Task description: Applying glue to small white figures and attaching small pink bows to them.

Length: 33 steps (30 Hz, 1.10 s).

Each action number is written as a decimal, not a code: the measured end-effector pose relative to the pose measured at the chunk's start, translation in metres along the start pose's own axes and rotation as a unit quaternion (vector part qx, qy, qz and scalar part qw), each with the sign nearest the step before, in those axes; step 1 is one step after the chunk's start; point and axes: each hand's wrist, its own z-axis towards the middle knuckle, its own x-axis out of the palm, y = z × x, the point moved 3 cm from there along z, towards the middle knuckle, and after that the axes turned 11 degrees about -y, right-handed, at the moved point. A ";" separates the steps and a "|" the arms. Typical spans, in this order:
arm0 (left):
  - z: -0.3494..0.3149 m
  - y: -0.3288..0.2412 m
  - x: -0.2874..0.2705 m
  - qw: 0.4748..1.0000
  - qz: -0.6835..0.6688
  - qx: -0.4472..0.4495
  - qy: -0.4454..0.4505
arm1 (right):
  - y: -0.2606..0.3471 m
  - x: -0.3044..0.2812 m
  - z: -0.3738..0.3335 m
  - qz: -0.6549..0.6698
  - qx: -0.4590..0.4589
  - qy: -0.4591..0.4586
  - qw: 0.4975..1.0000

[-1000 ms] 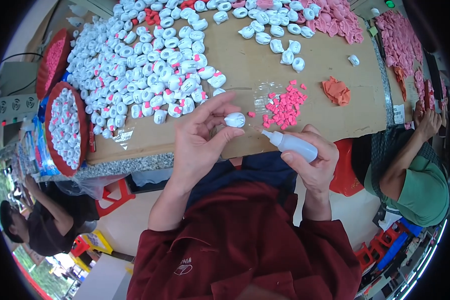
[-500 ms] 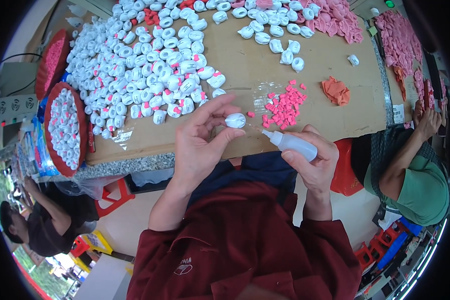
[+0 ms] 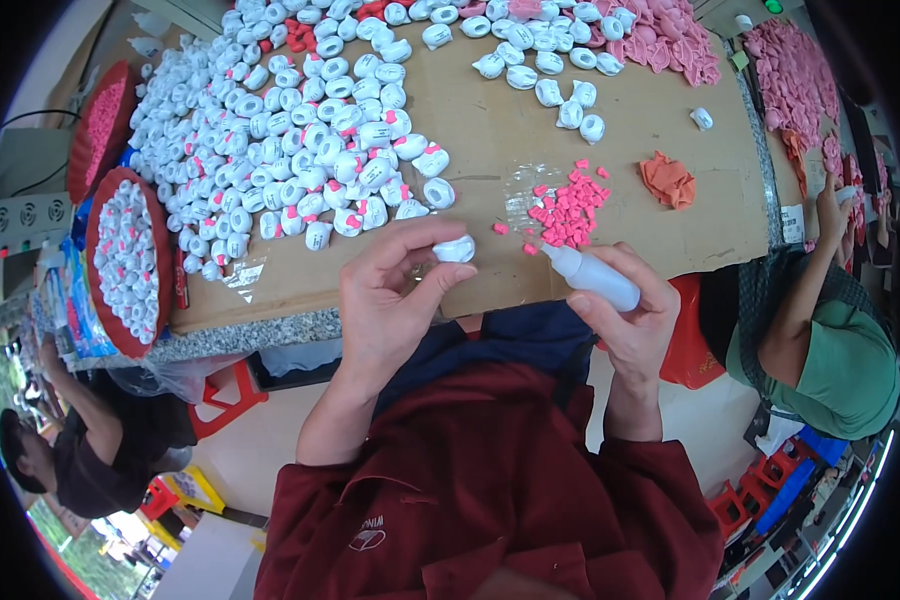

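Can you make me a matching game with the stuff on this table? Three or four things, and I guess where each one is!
Things:
1. small white piece
2. squeeze bottle
3. little pink bits
4. orange scrap

Places:
A. lying alone on the cardboard, right of the pink bits
B. pinched in the left hand
C. scattered on a clear plastic bag on the cardboard
D. held in the right hand, nozzle pointing left

Pairs: 1-B, 2-D, 3-C, 4-A
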 end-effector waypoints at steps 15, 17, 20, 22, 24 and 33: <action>-0.040 0.013 -0.015 0.989 -0.066 -0.131 -0.016 | -0.017 0.068 0.003 -0.117 -0.191 0.033 0.974; -0.040 0.015 -0.015 0.987 -0.078 -0.137 -0.016 | -0.012 0.063 0.002 -0.063 -0.137 0.001 0.989; -0.041 0.015 -0.012 0.988 -0.087 -0.126 -0.022 | -0.001 0.037 0.005 -0.208 -0.186 -0.026 0.960; -0.042 0.012 -0.008 0.989 -0.075 -0.131 -0.003 | -0.003 0.026 0.006 -0.252 -0.209 -0.025 0.945; -0.041 0.011 -0.003 0.985 -0.088 -0.146 -0.003 | -0.007 0.024 0.009 -0.299 -0.229 -0.025 0.926; -0.041 0.014 0.004 0.978 -0.121 -0.170 -0.013 | -0.014 0.027 0.017 -0.333 -0.254 0.031 0.907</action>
